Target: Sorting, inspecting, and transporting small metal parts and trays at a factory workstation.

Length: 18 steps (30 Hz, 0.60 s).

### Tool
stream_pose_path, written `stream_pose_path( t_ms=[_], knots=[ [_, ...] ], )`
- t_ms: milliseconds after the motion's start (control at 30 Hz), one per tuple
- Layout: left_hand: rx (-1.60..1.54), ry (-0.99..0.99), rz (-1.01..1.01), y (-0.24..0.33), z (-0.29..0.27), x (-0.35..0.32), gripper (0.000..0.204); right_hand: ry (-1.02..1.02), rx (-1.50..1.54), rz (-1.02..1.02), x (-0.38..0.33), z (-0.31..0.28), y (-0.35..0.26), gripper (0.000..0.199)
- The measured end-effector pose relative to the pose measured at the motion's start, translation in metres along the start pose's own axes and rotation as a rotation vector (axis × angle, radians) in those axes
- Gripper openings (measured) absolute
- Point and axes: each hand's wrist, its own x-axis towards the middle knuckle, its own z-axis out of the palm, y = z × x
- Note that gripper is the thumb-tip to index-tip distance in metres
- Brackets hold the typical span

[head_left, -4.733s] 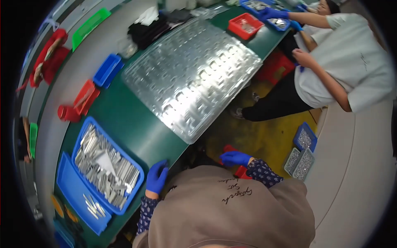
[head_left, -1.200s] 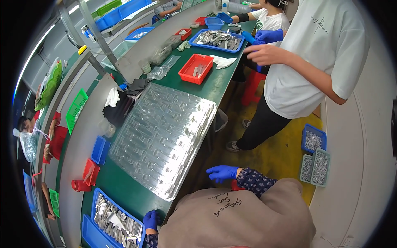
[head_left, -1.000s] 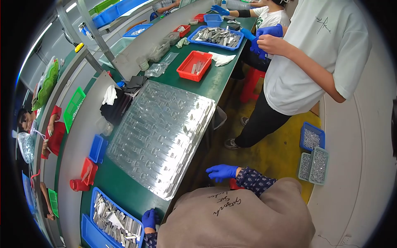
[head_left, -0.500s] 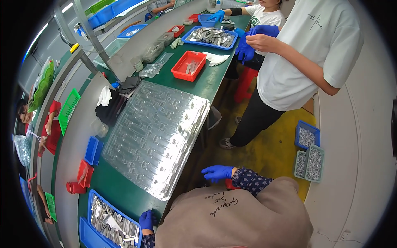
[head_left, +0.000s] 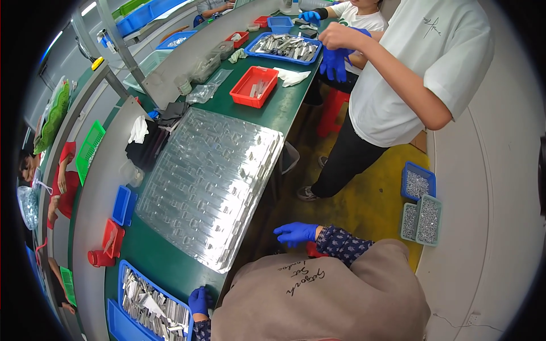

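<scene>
The long green bench (head_left: 284, 108) runs away from the person toward the upper right, and nearly all its near stretch is taken up by a big clear moulded plastic tray (head_left: 210, 184), a sheet of many small pockets, whose long axis follows the bench. Its near corner points at the person's chest, so the tray lies ahead and between the two hands.

At the bench's near end, just left of the body, sits a blue bin (head_left: 151, 307) heaped with small flat metal pieces. The left hand (head_left: 198, 300), in a blue glove, rests at that bin's right rim, touching or almost touching it; its fingers are curled down and I cannot tell whether they hold a piece. It is plainly the nearer hand to both the bin and the tray's near edge.

The right hand (head_left: 296, 233), also gloved in blue, hangs off the bench's right side over the yellow floor (head_left: 369, 199), fingers loosely spread, holding nothing, a little apart from the tray.

Farther along stands a red tray (head_left: 253, 86), and beside it another person in a white shirt (head_left: 415, 68).
</scene>
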Motion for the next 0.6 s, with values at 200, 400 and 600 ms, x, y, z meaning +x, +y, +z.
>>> stream_pose_path(
  t_ms=[200, 400, 600],
  knots=[
    [-0.03, 0.001, -0.005, -0.002, -0.001, 0.002, 0.021, 0.031, 0.012, -0.05, 0.002, 0.003, 0.005, 0.054],
    [0.002, 0.01, 0.004, 0.007, 0.002, -0.006, 0.022, 0.019, 0.011, -0.057, -0.003, 0.005, 0.006, 0.054],
    [0.021, -0.02, 0.049, 0.006, 0.001, -0.005, 0.022, -0.014, 0.089, -0.107, -0.027, -0.016, -0.024, 0.055]
  ],
)
